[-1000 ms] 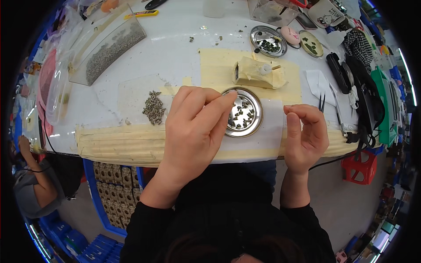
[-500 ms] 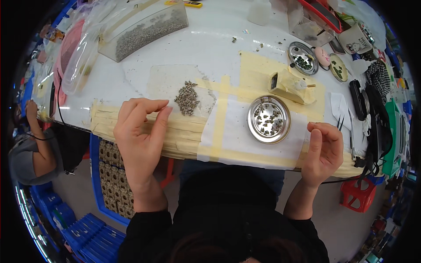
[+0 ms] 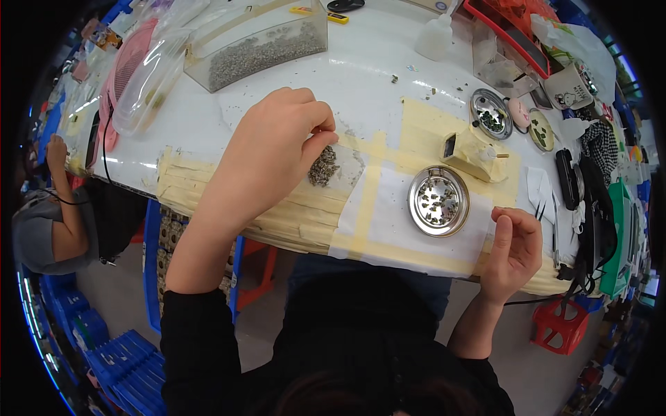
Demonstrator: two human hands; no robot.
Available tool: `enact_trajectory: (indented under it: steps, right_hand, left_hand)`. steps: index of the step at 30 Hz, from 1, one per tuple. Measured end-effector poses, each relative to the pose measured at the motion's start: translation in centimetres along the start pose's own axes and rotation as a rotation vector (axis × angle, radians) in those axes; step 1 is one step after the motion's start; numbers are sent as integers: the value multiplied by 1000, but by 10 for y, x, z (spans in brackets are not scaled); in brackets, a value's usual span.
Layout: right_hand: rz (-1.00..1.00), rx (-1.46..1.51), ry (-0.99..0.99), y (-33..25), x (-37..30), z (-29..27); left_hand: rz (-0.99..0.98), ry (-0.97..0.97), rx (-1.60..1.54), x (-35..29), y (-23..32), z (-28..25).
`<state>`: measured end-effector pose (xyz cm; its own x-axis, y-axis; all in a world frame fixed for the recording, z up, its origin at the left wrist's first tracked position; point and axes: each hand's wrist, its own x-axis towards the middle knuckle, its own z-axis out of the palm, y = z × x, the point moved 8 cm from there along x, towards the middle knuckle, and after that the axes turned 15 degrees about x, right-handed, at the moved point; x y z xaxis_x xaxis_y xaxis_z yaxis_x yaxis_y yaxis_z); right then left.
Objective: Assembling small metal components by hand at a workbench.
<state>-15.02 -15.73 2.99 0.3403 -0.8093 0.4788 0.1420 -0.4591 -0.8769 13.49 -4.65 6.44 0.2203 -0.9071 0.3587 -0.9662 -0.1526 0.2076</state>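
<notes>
Mid-frame, the narrowly pinched left hand point(image 3: 279, 142) is apparently picking from the grey pile point(image 3: 322, 170), needing a delicate lift, the right hand point(image 3: 513, 251) loosely curled, both contents unclear.

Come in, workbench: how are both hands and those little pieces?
Left hand at grey pile, partly hiding it. Right hand half-curled beside round metal dish. Dish holds scattered small pieces.

Grey pile point(image 3: 323, 170), silver dish point(image 3: 442, 230), checkered cloth point(image 3: 599, 144)
</notes>
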Motion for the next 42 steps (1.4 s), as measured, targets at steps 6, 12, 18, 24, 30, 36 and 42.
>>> enact_trajectory:
  steps: [6,12,18,24,30,36,42]
  right_hand:
    - [8,-12,-35,0,1,2]
    - [13,-9,-41,0,1,1]
    - [-10,12,-46,-2,0,3]
    - [-168,27,-171,-33,0,30]
    - [-246,7,-343,-64,15,83]
    - [-194,21,-350,-62,28,94]
    - [-142,124,-362,-55,31,96]
  left_hand:
    - [66,-196,-37,19,-7,21]
    - [109,-209,-43,21,-8,26]
    - [-95,-100,-278,16,-12,3]
    - [-256,100,-1152,-22,18,7]
    - [-429,-103,-1952,-26,57,62]
    - [-399,-109,-1856,-24,66,64]
    - [-309,64,-1713,-24,63,54]
